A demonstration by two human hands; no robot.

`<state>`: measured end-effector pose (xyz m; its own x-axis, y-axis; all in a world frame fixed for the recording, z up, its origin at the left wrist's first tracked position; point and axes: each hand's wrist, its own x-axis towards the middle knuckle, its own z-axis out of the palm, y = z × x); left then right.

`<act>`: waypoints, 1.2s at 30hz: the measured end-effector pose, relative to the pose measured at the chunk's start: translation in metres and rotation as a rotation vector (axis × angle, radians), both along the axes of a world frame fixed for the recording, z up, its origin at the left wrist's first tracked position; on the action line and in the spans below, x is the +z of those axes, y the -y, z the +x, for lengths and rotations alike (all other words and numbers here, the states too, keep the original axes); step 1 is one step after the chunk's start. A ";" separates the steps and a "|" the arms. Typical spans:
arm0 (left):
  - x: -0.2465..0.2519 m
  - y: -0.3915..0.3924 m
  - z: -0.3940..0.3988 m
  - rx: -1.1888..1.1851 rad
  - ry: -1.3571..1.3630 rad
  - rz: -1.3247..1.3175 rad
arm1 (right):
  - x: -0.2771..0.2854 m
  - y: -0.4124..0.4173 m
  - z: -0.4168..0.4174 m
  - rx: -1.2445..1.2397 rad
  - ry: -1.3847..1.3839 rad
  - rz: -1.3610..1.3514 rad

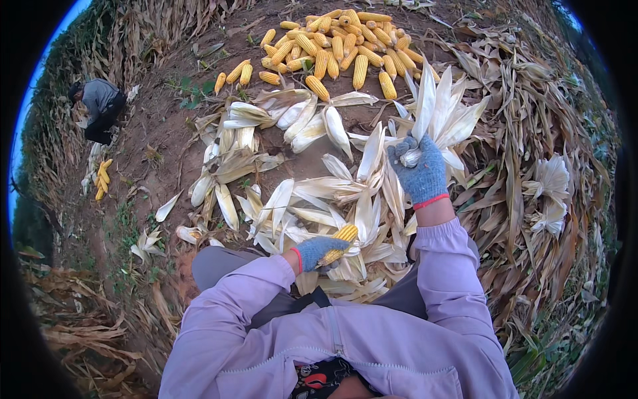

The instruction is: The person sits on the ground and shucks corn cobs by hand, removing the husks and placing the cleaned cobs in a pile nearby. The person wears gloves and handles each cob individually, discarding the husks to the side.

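A husked yellow corn cob (340, 244) lies in the grip of my left hand (320, 253), which wears a grey knit glove with a red cuff. Farther forward and to the right, my right hand (421, 167), gloved the same way, is closed around the base of a bunch of pale corn husks (443, 112) that fan out above it. Between and below the hands, loose dry husks (319, 192) cover the ground in front of my legs. Beyond them is a heap of husked corn cobs (344, 42), with a few cobs apart at its left.
Unhusked ears (227, 204) and husks form a ring on the soil. Dry corn stalks (513, 199) are piled along the right. At the far left, another person (102, 104) bends over near a small group of cobs (102, 178).
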<state>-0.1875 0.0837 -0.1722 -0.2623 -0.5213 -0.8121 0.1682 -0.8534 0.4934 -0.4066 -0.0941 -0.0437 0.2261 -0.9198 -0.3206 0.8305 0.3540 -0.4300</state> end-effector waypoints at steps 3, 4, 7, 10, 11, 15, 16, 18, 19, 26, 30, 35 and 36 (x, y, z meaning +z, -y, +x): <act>0.043 0.066 0.046 0.259 -0.036 -0.294 | 0.001 0.004 -0.005 0.053 0.030 -0.044; 0.068 0.101 0.065 0.394 -0.076 -0.501 | -0.002 0.006 -0.006 0.069 0.019 -0.054; 0.174 0.172 0.099 0.560 -0.168 -1.184 | -0.006 0.002 0.002 0.025 -0.034 0.034; 0.227 0.181 0.092 0.443 0.078 -1.310 | 0.000 -0.008 0.015 0.121 -0.088 0.033; 0.227 0.178 0.085 0.407 0.147 -1.265 | 0.002 -0.012 0.020 0.141 -0.128 0.023; 0.187 0.133 0.029 0.115 0.405 -1.079 | -0.012 -0.019 0.030 0.247 -0.641 -0.280; 0.168 0.125 0.020 0.121 0.441 -1.069 | 0.000 -0.031 0.031 0.274 -0.715 -0.346; 0.145 0.116 -0.001 0.167 0.426 -1.029 | -0.011 -0.034 0.034 0.300 -0.864 -0.474; 0.141 0.112 -0.008 0.215 0.383 -0.998 | -0.017 -0.034 0.038 0.317 -0.932 -0.546; 0.111 0.103 -0.014 0.464 0.233 -1.116 | -0.028 -0.054 0.062 0.434 -1.366 -0.714; 0.111 0.110 0.004 0.601 0.035 -0.915 | -0.027 -0.054 0.078 0.373 -1.458 -0.808; 0.086 0.114 0.058 0.057 1.392 -1.408 | -0.034 -0.056 0.084 0.226 -1.360 -1.090; 0.097 0.108 0.059 0.097 1.380 -1.378 | -0.030 -0.053 0.079 0.342 -1.329 -1.020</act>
<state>-0.1287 -0.0244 -0.0752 0.1573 -0.8474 0.5072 -0.8400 0.1552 0.5198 -0.3280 -0.0409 -0.0741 0.5248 -0.8261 0.2053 -0.3084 -0.4093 -0.8587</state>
